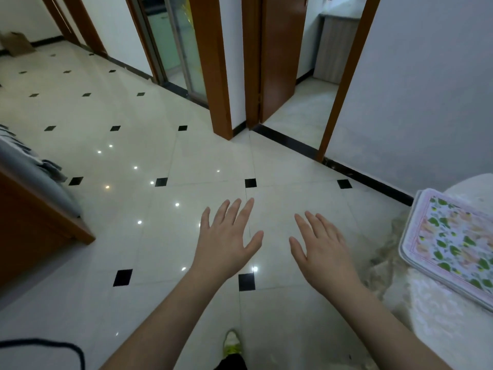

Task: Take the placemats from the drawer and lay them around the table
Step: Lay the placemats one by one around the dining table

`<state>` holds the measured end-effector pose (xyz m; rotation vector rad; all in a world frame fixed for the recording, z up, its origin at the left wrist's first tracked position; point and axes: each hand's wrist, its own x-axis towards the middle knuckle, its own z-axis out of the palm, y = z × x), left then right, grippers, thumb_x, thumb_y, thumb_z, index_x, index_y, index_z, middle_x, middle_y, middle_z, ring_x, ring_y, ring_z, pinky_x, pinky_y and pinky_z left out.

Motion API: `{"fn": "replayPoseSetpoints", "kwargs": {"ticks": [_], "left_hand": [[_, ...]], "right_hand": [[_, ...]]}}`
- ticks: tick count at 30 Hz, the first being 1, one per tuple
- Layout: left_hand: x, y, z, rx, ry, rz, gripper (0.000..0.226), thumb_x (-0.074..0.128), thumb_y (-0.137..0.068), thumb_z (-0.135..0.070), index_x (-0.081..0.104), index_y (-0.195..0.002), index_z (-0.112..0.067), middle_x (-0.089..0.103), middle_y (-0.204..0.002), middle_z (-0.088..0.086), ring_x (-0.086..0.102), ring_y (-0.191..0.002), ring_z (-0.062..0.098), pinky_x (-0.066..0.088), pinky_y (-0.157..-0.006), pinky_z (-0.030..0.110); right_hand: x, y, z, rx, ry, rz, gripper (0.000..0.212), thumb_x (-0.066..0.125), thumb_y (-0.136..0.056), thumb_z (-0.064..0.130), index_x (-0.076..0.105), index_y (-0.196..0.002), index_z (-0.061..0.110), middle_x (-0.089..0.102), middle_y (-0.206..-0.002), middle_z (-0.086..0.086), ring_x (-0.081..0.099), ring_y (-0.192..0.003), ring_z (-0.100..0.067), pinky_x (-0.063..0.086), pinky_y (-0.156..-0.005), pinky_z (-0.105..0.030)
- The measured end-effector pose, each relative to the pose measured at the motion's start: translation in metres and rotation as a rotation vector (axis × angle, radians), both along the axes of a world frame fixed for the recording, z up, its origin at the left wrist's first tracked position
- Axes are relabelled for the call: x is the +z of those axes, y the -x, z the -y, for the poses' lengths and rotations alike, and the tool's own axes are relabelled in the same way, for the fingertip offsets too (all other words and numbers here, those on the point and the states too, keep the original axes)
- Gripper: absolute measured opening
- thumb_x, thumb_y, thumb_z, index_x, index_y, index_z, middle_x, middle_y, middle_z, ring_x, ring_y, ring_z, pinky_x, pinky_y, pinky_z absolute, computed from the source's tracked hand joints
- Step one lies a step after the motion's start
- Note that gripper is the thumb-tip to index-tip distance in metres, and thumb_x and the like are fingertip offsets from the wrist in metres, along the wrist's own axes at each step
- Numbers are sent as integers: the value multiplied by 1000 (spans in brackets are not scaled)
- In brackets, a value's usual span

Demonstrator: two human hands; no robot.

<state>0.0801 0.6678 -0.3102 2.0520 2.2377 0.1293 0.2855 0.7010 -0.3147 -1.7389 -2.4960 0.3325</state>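
Lower left, a wooden cabinet w/ grey cloth is seen; no drawer can be made out. Centre frame, left hand and right hand are held over the floor, fingers spread, nothing gripped. Right edge, a floral placemat lies on the table, possibly overhanging the rim. If brushed in passing, it could be knocked off.

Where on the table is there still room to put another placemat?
The floral placemat fills the table's near-left edge. Bare lace cloth shows beyond it, toward the wall, and on the near side, beside the right hand's forearm. Those two patches look free. The rest of the table is out of view. Both hands, the left hand too, are empty above the floor.
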Motion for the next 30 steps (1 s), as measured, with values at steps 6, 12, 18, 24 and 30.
{"fn": "replayPoseSetpoints", "kwargs": {"ticks": [6,12,18,24,30], "left_hand": [[-2,41,-82,-150,9,-51,81,-4,-85,-68,1,-157,-33,10,-166,0,3,-153,22,-1,-122,51],[0,35,-159,-259,14,-49,85,-13,-80,-69,-5,-157,-34,-2,-167,-2,-8,-153,21,-9,-121,49],[-15,-7,-253,-398,-8,-67,75,6,-91,-68,7,-157,-33,9,-166,0,-1,-153,22,-16,-117,47],[-9,-71,-343,-520,35,-103,79,-4,-85,-69,-5,-156,-35,1,-167,-3,-7,-153,19,-17,-118,46],[-3,-147,-413,-664,32,-111,80,-8,-83,-68,-6,-156,-35,-2,-167,-3,-9,-153,18,-14,-120,46]], "right_hand": [[-2,38,-65,-161,-70,83,68,15,-95,51,46,-145,17,45,-149,-11,42,-138,-29,27,-114,-43],[-5,39,-114,-263,-116,151,61,25,-95,49,54,-139,16,51,-145,-11,45,-136,-30,22,-111,-44],[-20,-5,-181,-383,-97,108,61,25,-96,49,50,-142,17,47,-147,-12,42,-138,-31,28,-112,-47],[-19,-76,-258,-539,-82,57,71,14,-93,53,43,-146,16,39,-153,-12,32,-143,-32,25,-115,-46],[-16,-125,-308,-617,-109,65,60,29,-94,47,54,-137,13,52,-143,-13,47,-134,-33,29,-108,-47]]}}
